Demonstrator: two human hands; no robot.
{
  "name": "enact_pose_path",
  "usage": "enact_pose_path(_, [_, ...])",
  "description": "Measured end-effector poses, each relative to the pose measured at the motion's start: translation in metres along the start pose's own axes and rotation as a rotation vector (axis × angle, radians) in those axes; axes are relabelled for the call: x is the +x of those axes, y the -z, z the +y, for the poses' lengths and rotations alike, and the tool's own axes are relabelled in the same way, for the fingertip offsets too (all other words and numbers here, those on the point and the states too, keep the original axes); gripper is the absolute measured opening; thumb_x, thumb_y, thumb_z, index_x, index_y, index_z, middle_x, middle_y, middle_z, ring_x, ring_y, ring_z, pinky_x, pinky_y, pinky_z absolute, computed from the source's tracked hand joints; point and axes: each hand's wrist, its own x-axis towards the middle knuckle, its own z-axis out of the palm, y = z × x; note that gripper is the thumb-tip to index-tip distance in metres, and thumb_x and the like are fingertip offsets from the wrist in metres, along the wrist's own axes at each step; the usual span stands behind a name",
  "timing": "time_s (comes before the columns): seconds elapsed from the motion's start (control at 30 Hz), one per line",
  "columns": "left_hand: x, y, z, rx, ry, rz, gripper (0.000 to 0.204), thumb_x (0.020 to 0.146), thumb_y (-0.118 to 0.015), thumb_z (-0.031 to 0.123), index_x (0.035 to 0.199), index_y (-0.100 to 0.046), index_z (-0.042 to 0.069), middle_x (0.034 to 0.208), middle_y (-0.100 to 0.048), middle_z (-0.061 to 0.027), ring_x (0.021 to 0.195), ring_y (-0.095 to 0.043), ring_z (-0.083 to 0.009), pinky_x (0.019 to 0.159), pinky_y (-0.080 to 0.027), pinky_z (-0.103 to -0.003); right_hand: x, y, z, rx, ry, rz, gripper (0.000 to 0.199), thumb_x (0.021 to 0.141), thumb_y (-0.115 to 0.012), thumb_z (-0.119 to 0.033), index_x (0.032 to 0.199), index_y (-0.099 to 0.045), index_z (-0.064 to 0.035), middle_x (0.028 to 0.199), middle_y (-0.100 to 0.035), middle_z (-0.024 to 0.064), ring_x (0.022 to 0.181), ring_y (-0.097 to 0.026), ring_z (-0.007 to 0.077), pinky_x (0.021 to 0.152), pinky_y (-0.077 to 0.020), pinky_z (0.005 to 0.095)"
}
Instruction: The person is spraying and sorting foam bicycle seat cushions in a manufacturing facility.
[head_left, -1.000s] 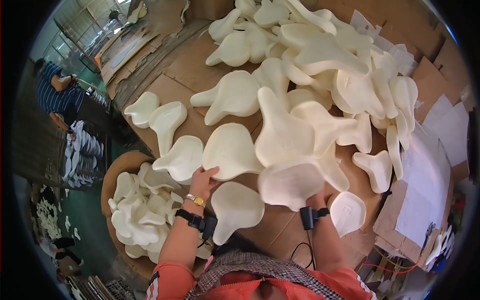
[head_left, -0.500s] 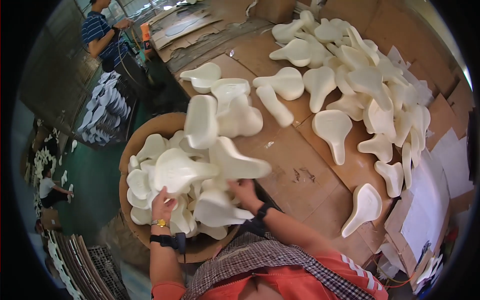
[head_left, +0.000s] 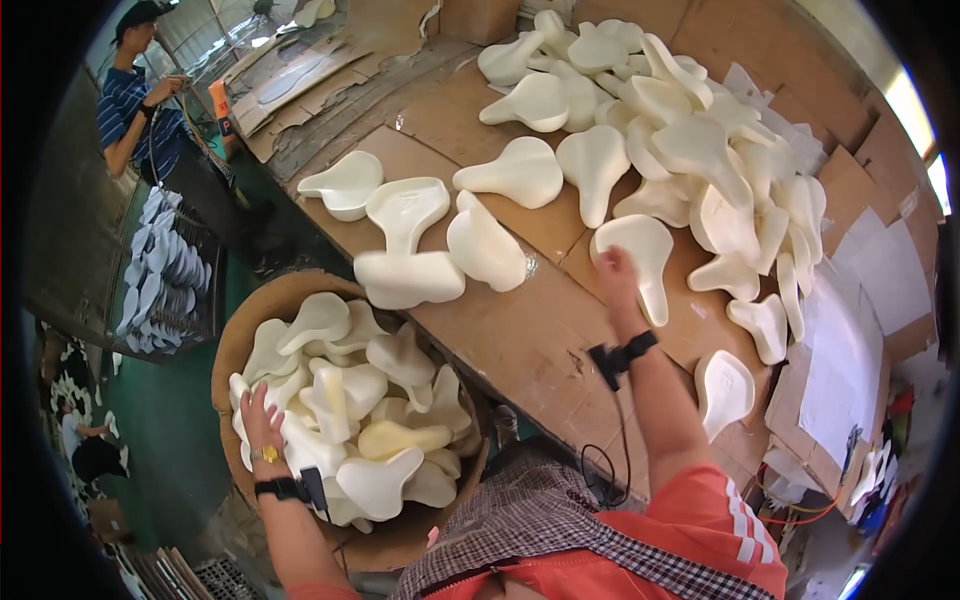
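My left hand (head_left: pixel 262 420) is over the left side of a round brown cardboard bin (head_left: pixel 232 335), its fingers stretched apart and nothing in them. Inside the bin lies a heap of cream foam bicycle saddles (head_left: pixel 380 480). Out over the table, my right hand (head_left: pixel 618 275) is at the left edge of a single foam saddle (head_left: pixel 648 245) whose nose points toward me. Motion smears the right fingers, so whether they grip the saddle is unclear. Several more saddles (head_left: pixel 487 245) lie on the table between the bin and the far edge.
A large pile of saddles (head_left: pixel 690 140) covers the back right of the cardboard-topped table (head_left: pixel 520 340). One saddle (head_left: pixel 724 388) lies nearer on the right. A person (head_left: pixel 150 110) stands at the far left beside a rack of pale parts (head_left: pixel 165 270). Another person crouches farther off.
Saddles above the bin have dropped into it or onto the table edge. My right hand has moved from the bin to the saddle on the table. The left hand has opened over the bin.
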Motion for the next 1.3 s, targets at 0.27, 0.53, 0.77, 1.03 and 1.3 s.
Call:
enact_pose_path(0.27, [0.153, -0.215, 0.039, 0.119, 0.083, -0.151, 0.077, 0.070, -0.071, 0.045, 0.132, -0.035, 0.018, 0.132, -0.031, -0.0137, 0.110, -0.039, -0.0349, 0.085, -0.040, -0.042, 0.154, -0.031, 0.059, -0.094, -0.119, 0.033, 0.078, 0.072, -0.072, -0.029, 0.132, -0.032, 0.0017, 0.120, -0.046, 0.0210, 0.107, -0.049, 0.0278, 0.088, -0.0417, 0.0355])
enact_pose_path(0.53, [0.241, -0.379, 0.039, -0.045, 0.073, -0.226, 0.045, 0.081, -0.063, 0.036, 0.116, -0.043, 0.014, 0.112, -0.051, -0.0139, 0.086, -0.057, -0.0301, 0.074, -0.045, -0.045, 0.198, -0.087, 0.108, -0.201, 0.118, 0.025, 0.093, 0.067, -0.073, -0.023, 0.134, -0.017, 0.0074, 0.130, -0.036, 0.0270, 0.119, -0.039, 0.0363, 0.098, -0.0336, 0.0383])
enact_pose_path(0.77, [0.246, -0.383, 0.025, -0.026, -0.134, -0.104, 0.044, 0.076, -0.054, 0.004, 0.115, -0.036, 0.013, 0.098, -0.054, -0.0119, 0.076, -0.060, -0.0278, 0.057, -0.053, -0.037, 0.185, -0.109, 0.084, -0.144, -0.025, 0.008, 0.083, 0.069, -0.071, -0.017, 0.133, -0.024, 0.0049, 0.128, -0.040, 0.0206, 0.116, -0.043, 0.0292, 0.096, -0.0364, 0.0353])
enact_pose_path(1.03, [0.198, -0.227, 0.026, 0.032, 0.012, -0.081, 0.039, 0.079, -0.054, 0.007, 0.113, -0.038, 0.018, 0.092, -0.055, -0.0087, 0.069, -0.058, -0.0225, 0.057, -0.053, -0.032, 0.075, -0.132, 0.061, 0.269, -0.252, -0.141, 0.074, 0.071, -0.069, -0.012, 0.132, -0.030, 0.0033, 0.125, -0.046, 0.0170, 0.111, -0.047, 0.0247, 0.091, -0.0400, 0.0334])
enact_pose_path(1.3, [0.100, -0.035, 0.008, 0.007, 0.001, 0.195, 0.055, 0.074, -0.055, 0.000, 0.122, -0.036, 0.020, 0.094, -0.057, -0.0071, 0.054, -0.056, -0.0206, 0.045, -0.049, -0.029, -0.087, -0.187, -0.016, 0.368, -0.130, -0.778, 0.080, 0.071, -0.068, -0.010, 0.137, -0.023, -0.0040, 0.126, -0.045, 0.0158, 0.115, -0.046, 0.0231, 0.096, -0.0371, 0.0332])
